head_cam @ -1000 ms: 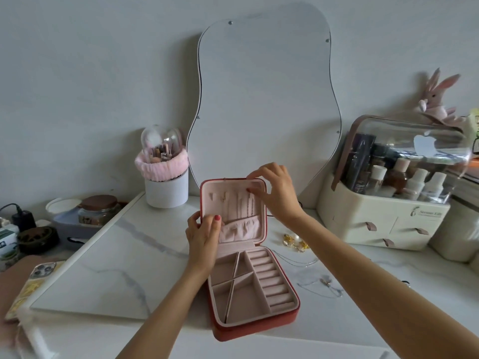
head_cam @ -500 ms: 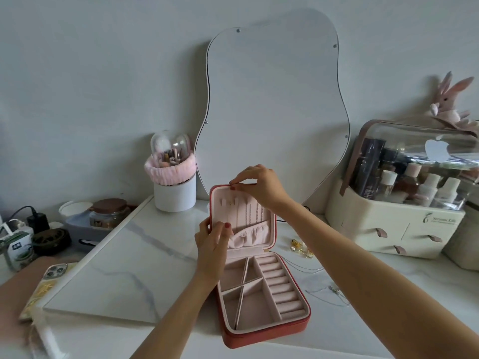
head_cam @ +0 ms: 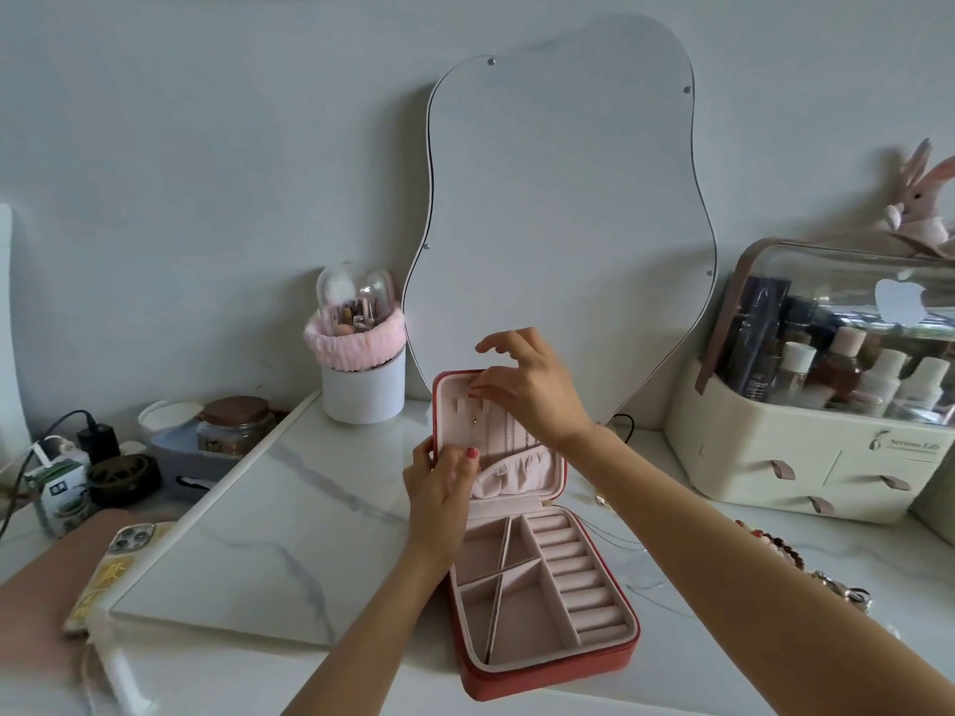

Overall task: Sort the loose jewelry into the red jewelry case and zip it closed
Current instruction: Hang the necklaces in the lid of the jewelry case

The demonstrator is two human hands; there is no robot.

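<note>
Necklace (head_cam: 474, 419) now below fingers (head_cam: 478, 389)

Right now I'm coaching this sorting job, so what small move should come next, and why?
Probably seat the necklace chain on its lid hook and let go. The right hand pinches at the hooks, the left hand steadies the upright lid, and the tray compartments look empty.

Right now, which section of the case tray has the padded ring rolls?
The right-hand column of the red jewelry case: stacked horizontal rolls. The sections left of it are flat, split by thin dividers.
</note>
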